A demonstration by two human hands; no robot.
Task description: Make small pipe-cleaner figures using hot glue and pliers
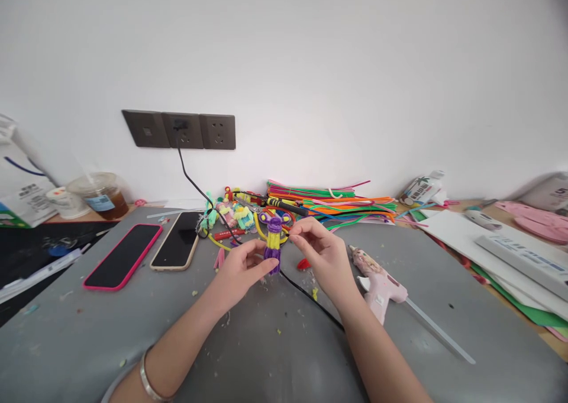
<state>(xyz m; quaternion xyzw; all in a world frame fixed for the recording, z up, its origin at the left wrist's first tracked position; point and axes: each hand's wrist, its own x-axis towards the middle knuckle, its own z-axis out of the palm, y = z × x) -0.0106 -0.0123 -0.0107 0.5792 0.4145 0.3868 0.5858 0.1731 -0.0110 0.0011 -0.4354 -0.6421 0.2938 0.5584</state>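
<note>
A small purple and yellow pipe-cleaner figure [274,240] stands upright in the grip of my left hand [244,270], thumb in front and fingers behind. Its purple top has rounded loops on both sides, and yellow stripes run down the middle. Close by on its right, my right hand [322,258] is closed in a pinch at the height of the figure's upper body. A tiny dark bit shows at those fingertips, too small to name. Behind the figure lies a heap of pastel pipe-cleaner pieces [243,216].
A pink glue gun [381,284] with a clear stick lies right, its black cord crossing the grey mat [248,355]. Two phones [126,256] lie left. Bundled pipe cleaners [337,202] line the wall. A drink cup [104,199] stands back left, papers [501,267] right.
</note>
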